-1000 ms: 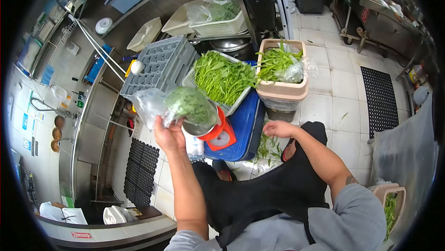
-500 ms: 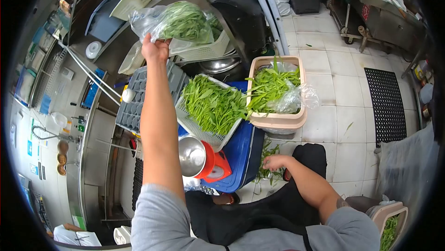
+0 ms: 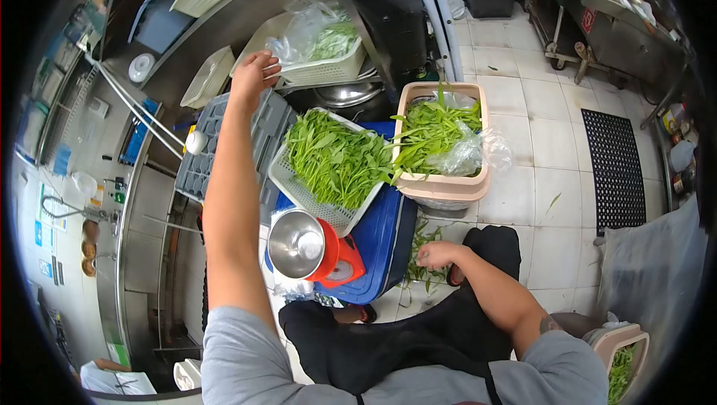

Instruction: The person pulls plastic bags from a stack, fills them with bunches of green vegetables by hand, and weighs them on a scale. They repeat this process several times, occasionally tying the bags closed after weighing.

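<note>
My left hand (image 3: 256,76) reaches up to the edge of a white basket (image 3: 321,70) on the shelf, its fingers apart and holding nothing. In that basket lies a clear plastic bag of green leaves (image 3: 332,40). My right hand (image 3: 439,254) hangs near my knee with its fingers curled, and nothing shows in it. Below it, loose leaves (image 3: 426,267) are scattered on the floor. Between my arms, a white basket (image 3: 280,169) heaped with leafy greens (image 3: 336,155) sits on a blue lid (image 3: 388,233). Nearer me stands an orange scale (image 3: 345,267) with a metal bowl (image 3: 299,244) on it.
A beige bin (image 3: 441,184) with greens and a clear plastic bag (image 3: 463,152) stands right of the blue lid. Grey crates (image 3: 261,125) are beneath my left forearm. A black mat (image 3: 614,169) lies on the tiles. Another bin of greens (image 3: 624,364) is at lower right.
My left hand has let go of the bag of leaves and drawn back a little to the left. The bag now rests in the shelf basket. My right hand is nearly still.
</note>
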A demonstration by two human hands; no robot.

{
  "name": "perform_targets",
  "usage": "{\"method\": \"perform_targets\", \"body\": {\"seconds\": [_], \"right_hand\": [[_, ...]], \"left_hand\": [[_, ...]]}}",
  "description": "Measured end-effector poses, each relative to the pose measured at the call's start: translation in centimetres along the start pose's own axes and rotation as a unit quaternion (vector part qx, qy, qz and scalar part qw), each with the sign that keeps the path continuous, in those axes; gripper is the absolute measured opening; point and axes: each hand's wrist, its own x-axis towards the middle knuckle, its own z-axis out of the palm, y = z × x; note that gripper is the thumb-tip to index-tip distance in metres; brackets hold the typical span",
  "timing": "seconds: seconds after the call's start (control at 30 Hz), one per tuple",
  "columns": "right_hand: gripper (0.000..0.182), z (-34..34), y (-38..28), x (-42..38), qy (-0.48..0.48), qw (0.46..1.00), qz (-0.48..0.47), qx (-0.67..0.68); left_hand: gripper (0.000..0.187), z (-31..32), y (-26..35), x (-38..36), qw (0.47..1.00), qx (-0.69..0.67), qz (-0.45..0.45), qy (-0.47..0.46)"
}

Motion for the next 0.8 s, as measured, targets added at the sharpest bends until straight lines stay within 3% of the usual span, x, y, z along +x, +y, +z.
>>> {"method": "perform_targets", "body": {"seconds": [0.03,0.07,0.17,0.23,0.33,0.37,0.43,0.47,0.63,0.77,0.8], "right_hand": [[0.046,-0.1,-0.3,-0.2,0.02,0.999,-0.039,-0.017],[0.035,0.1,-1.0,-0.9,0.11,0.985,-0.127,-0.032],[0.03,-1.5,-9.6,-7.7,0.116,0.976,-0.148,0.107],[0.027,-1.9,-17.3,-15.0,0.14,0.916,-0.322,0.192],[0.035,0.3,-25.3,-23.9,0.085,0.781,-0.535,0.311],[0.034,0.9,-27.2,-25.3,0.024,0.733,-0.595,0.327],[0.03,1.8,-30.4,-27.3,-0.117,0.654,-0.67,0.331],[0.027,2.2,-31.8,-28.0,-0.189,0.626,-0.686,0.319],[0.019,7.0,-35.8,-28.4,-0.227,0.6,-0.67,0.373],[0.019,9.4,-36.0,-28.6,-0.239,0.663,-0.599,0.379],[0.019,10.1,-36.0,-28.4,-0.234,0.669,-0.593,0.381]], "left_hand": [[0.041,-0.9,0.9,-2.4,0.999,0.043,0.02,-0.014],[0.04,-1.9,2.0,-5.6,0.995,0.072,0.062,-0.036],[0.038,-5.1,3.5,-16.8,0.975,0.125,0.165,-0.082],[0.036,-6.4,3.4,-25.4,0.978,0.047,0.163,-0.119],[0.042,-7.2,0.6,-35.9,0.921,-0.02,0.11,-0.374],[0.044,-6.3,-1.1,-38.5,0.889,-0.031,0.085,-0.448],[0.045,-2.7,-6.5,-43.8,0.858,-0.105,-0.072,-0.498],[0.044,-0.9,-9.3,-45.4,0.857,-0.1,-0.097,-0.496],[0.037,4.7,-23.5,-50.9,0.9,-0.074,-0.183,-0.389],[0.035,5.4,-29.1,-52.8,0.928,-0.073,-0.242,-0.272],[0.034,5.6,-30.0,-53.1,0.944,-0.031,-0.223,-0.243]]}}
